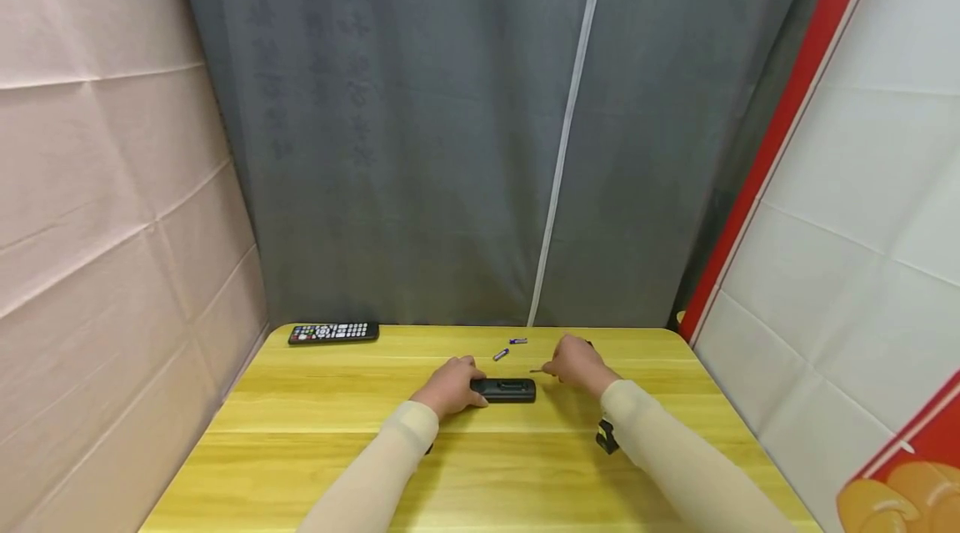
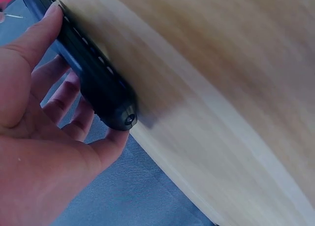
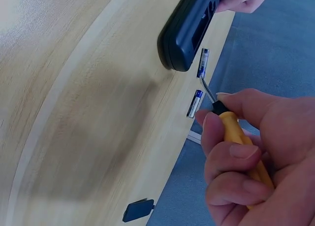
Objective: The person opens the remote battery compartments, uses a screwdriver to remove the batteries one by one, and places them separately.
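Our left hand (image 1: pixel 450 387) gripped the nearer remote (image 1: pixel 504 390) back-upward mid-table (image 1: pixel 285 416), apparently steadying it; our right hand (image 1: pixel 579 364) curled round a yellow-handled tool (image 3: pixel 234 130), likely for control. Beyond, we had two batteries (image 1: pixel 501 354) and, far left, another remote (image 1: pixel 333 333).

Nothing is legible: faint characters (image 1: pixel 362 91) on the dark grey cloth curtain (image 1: pixel 442 141), beyond the yellow wood-grain desk's (image 1: pixel 270 433) far edge, blur.
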Available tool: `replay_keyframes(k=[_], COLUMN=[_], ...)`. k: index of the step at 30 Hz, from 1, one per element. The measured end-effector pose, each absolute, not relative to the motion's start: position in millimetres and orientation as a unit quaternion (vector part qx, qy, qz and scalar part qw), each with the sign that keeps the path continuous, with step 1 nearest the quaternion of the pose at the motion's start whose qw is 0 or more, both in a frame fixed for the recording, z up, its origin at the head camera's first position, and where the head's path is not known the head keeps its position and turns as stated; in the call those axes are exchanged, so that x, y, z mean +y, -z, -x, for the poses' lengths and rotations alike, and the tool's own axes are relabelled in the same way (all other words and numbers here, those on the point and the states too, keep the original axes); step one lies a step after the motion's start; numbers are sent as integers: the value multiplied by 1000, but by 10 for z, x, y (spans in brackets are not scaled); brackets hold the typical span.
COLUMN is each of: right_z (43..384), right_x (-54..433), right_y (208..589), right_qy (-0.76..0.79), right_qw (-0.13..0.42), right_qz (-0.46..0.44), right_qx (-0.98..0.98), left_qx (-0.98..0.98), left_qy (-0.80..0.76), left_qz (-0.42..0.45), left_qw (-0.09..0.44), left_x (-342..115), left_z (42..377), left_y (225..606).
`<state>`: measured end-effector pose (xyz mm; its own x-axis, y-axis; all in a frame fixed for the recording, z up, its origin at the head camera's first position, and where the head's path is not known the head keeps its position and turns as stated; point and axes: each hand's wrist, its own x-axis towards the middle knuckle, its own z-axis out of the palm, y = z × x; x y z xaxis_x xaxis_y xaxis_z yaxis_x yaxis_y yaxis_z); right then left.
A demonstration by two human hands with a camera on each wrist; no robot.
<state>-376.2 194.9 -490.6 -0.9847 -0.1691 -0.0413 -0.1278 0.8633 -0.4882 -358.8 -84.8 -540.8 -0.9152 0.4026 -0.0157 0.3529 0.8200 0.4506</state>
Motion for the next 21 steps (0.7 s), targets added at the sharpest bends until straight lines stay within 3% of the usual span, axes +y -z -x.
replay_keyframes(k=[21], right_z=[3551], right_x=[2289], right_y=[5117], right_qy=[348], right_qw=[13], right_qz=[67], right_qx=[935], left_qx=[955], left_qy=[-208], left_qz=[-207], left_qw=[43], left_x=[-888], left_z=[3652], left_y=[5507])
